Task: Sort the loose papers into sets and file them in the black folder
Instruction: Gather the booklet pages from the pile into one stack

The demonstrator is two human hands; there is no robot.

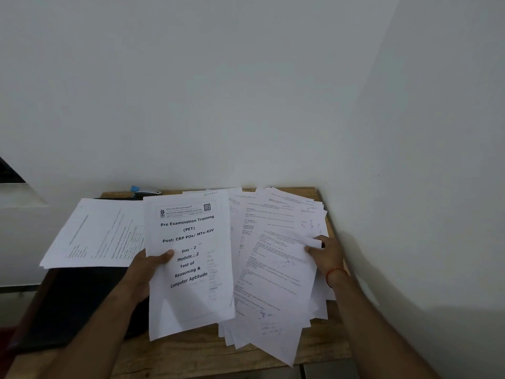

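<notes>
the left hand [147, 269] grips a stapled-looking set of papers [191, 280] by its left edge, thumb [165, 254] pressed on the front page and the other fingers hidden behind it. the set is held up above the tabletop [177, 354], its long axis running from the person toward the wall. the printed heading is at the far end, so the title "pre examination training" reads upright to the person. it tilts a little, top leaning right.

the right hand [326, 255] pinches the right edge of a top sheet in the loose papers [273, 269]. these are fanned out untidily across the right half of the tabletop. most of them point lengthwise away from the person, and some near corners hang past the front edge. a red thread [334, 273] circles that wrist.

the black folder [76, 302] lies flat on the left side of the tabletop, partly under the left forearm. another stack of sheets [95, 233] rests on its far part, turned sideways so that its text lines run away from the person. a stapler [144, 190] with a blue end sits at the back edge by the wall.
</notes>
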